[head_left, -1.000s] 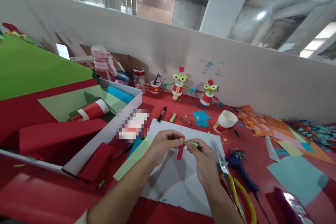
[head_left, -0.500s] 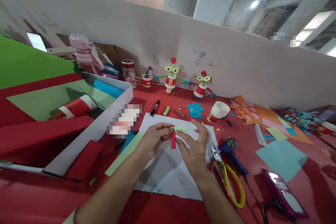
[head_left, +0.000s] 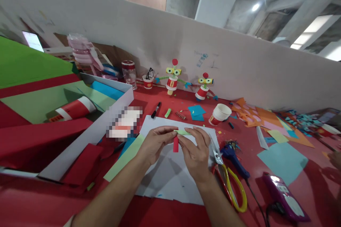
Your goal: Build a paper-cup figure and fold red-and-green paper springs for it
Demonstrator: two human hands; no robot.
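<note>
Above a white sheet [head_left: 165,181], my left hand [head_left: 157,143] pinches the left end of two joined paper strips. The red strip [head_left: 176,144] hangs down from the pinch, while the light green strip [head_left: 182,132] lies sideways across its top. My right hand [head_left: 195,145] has its thumb and fingers closed on the green strip, close to my left fingertips. Beyond the sheet lie a folded green paper spring [head_left: 168,113] and a red-and-white one [head_left: 180,115]. Two paper-cup figures [head_left: 172,83] [head_left: 202,92] stand by the wall.
Scissors [head_left: 236,191], a blue glue gun [head_left: 237,159] and a purple device [head_left: 286,198] lie at the right. Stacked paper cups [head_left: 220,114] stand behind. A white box [head_left: 90,138] with coloured paper is at the left. Another person's hand [head_left: 335,159] shows at the right edge.
My right hand's raised fingers have come down onto the green strip. The view has shifted slightly, and a person's hand shows more at the right edge.
</note>
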